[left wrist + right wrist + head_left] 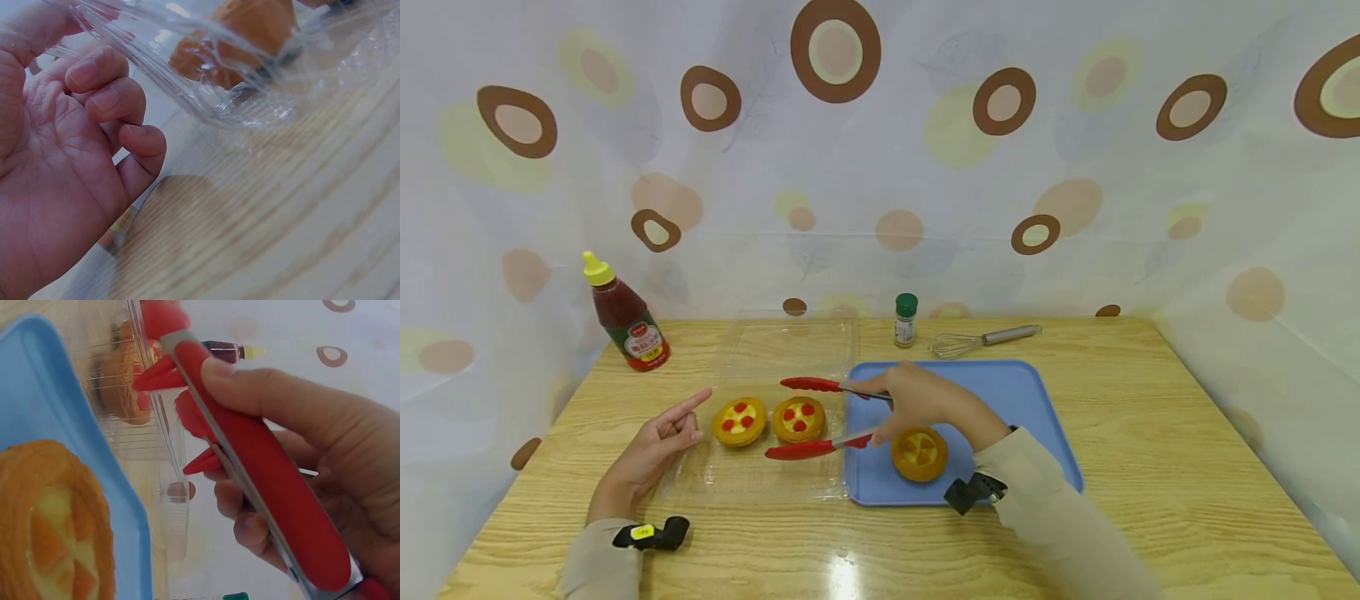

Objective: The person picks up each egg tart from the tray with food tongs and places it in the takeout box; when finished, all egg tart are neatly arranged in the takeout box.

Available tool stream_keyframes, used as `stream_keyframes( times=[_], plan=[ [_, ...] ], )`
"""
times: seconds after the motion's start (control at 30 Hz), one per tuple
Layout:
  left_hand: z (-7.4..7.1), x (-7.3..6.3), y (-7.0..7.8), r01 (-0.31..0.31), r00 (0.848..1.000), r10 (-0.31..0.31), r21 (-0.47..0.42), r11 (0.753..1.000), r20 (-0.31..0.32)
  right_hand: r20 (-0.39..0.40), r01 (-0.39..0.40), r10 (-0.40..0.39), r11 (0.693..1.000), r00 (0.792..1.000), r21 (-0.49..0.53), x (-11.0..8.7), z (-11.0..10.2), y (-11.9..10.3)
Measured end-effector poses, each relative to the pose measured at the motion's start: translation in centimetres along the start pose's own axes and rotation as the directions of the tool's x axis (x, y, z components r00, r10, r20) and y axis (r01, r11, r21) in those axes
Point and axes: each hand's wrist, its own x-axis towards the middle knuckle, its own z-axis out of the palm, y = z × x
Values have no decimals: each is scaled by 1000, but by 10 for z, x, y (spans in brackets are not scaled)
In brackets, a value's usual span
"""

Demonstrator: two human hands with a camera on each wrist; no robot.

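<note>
At the near left, my left hand (pixel 651 454) holds the left wall of a clear plastic clamshell box (pixel 200 112), its index finger stretched out along the edge and its other fingers curled. My right hand (pixel 917 400) grips red-handled tongs (pixel 262 481) above the box's right part. The spread red tongs tips stand on either side of an egg tart with red pieces (pixel 797 419). A similar egg tart (pixel 739 422) sits to its left in the box. Below my right hand, a tart with orange pieces (pixel 919 455) lies on a blue tray (pixel 1015 400).
The box's lid (pixel 786 346) lies folded back behind it. A ketchup bottle (pixel 631 325) stands at the back left. Behind the tray are a green-capped spice jar (pixel 906 321) and a whisk (pixel 985 340). A patterned curtain (pixel 880 167) rises along the table's back edge.
</note>
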Motion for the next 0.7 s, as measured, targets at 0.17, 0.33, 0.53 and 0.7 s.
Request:
stream_keyframes(
  times=[0.17,0.33,0.53,0.7],
  plan=[
    [0,-1,0,13,1000,-13,4,1000,-9,-44,68,-67,997,997,34,-7,4,6],
    [-1,1,0,9,1000,-9,-2,1000,1,-78,115,-113,993,990,23,-16,8,9],
    [-1,1,1,-2,1000,2,-2,1000,9,-111,144,-137,987,984,65,-29,12,13],
    [0,0,1,3,1000,-3,-6,1000,8,-137,133,-120,987,983,88,-41,11,19]
  ],
)
